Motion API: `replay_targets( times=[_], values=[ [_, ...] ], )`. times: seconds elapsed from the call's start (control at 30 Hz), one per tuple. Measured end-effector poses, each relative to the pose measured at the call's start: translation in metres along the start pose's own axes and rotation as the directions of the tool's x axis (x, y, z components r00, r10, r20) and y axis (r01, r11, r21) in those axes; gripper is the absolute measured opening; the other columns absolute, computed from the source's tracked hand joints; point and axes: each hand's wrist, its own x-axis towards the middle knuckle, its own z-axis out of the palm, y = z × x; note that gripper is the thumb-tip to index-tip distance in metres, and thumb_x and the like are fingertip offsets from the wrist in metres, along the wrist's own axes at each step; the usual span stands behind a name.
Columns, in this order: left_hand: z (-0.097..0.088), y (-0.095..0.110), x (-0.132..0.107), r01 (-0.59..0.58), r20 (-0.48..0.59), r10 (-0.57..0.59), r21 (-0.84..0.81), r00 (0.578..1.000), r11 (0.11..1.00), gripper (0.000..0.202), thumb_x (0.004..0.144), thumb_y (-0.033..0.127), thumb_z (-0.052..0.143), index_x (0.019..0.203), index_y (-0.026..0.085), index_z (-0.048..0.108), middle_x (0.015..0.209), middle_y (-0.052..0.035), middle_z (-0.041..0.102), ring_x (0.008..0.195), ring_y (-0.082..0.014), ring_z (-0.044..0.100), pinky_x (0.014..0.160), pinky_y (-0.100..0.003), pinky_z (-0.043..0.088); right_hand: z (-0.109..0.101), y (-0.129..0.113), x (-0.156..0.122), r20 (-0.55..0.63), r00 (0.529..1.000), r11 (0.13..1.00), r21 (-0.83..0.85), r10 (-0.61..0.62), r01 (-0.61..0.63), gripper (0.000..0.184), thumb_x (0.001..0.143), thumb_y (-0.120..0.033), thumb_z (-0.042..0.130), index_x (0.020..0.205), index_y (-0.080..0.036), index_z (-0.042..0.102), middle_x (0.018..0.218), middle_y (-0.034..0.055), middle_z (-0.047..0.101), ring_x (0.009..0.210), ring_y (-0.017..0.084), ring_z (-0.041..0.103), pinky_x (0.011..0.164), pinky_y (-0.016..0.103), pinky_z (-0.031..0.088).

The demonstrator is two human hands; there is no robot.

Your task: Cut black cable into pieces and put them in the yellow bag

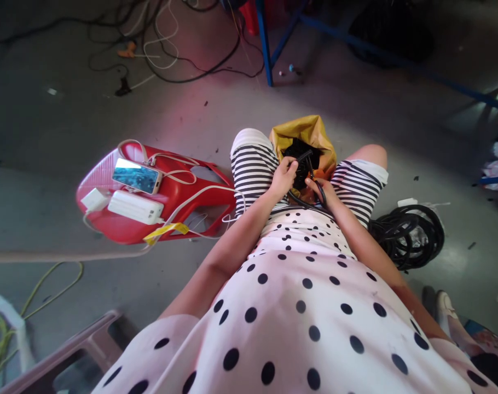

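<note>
I sit with a yellow bag (304,131) between my knees, full of small black parts (300,156). My left hand (284,175) rests on my striped lap, its fingers pinched on a small black piece at the bag's mouth. Closed beside it on a thin black cable (304,201) that loops across my lap is my right hand (319,189).
A red plastic stool (179,200) lies on the floor to my left, carrying a phone (136,176), a white power bank (134,207) and white cords. A coil of black cable (409,232) sits at my right. Blue table legs (265,44) and loose wires lie ahead.
</note>
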Motion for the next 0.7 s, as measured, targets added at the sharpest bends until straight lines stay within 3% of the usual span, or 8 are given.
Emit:
replay_targets(
  times=[0.17, 0.3, 0.7],
  values=[
    [-0.0023, -0.0037, 0.0013, -0.147, -0.014, 0.153, 0.196, 0.988, 0.970, 0.023, 0.107, 0.047, 0.062, 0.114, 0.025, 0.068, 0.074, 0.0016, 0.062, 0.081, -0.0183, 0.067, 0.081, -0.032, 0.056, -0.0019, -0.0025, -0.0007, -0.021, 0.996, 0.995, -0.053, -0.084, 0.082, 0.073, 0.073, -0.095, 0.076, 0.073, -0.024, 0.058, 0.065, 0.0006, 0.058, 0.062, 0.017, 0.054, 0.058, 0.033, 0.042],
    [-0.0037, -0.0036, 0.0015, -0.211, -0.033, 0.227, 0.256, 0.973, 0.943, 0.026, 0.104, 0.049, 0.064, 0.114, 0.026, 0.071, 0.079, 0.0005, 0.066, 0.086, -0.0182, 0.067, 0.084, -0.031, 0.056, -0.0022, -0.0039, -0.0011, -0.030, 0.997, 0.995, -0.071, -0.077, 0.075, 0.075, 0.071, -0.097, 0.075, 0.072, -0.024, 0.056, 0.066, 0.0005, 0.057, 0.062, 0.017, 0.052, 0.060, 0.033, 0.041],
    [-0.0054, -0.0064, 0.0022, -0.230, -0.046, 0.256, 0.313, 0.965, 0.921, 0.019, 0.102, 0.039, 0.068, 0.109, 0.024, 0.076, 0.094, -0.0036, 0.077, 0.101, -0.0211, 0.073, 0.089, -0.031, 0.058, -0.0034, -0.0056, -0.0018, 0.016, 0.997, 0.988, -0.131, -0.075, 0.077, 0.074, 0.074, -0.095, 0.074, 0.074, -0.024, 0.052, 0.068, 0.0020, 0.057, 0.068, 0.020, 0.057, 0.059, 0.032, 0.043]
  ],
)
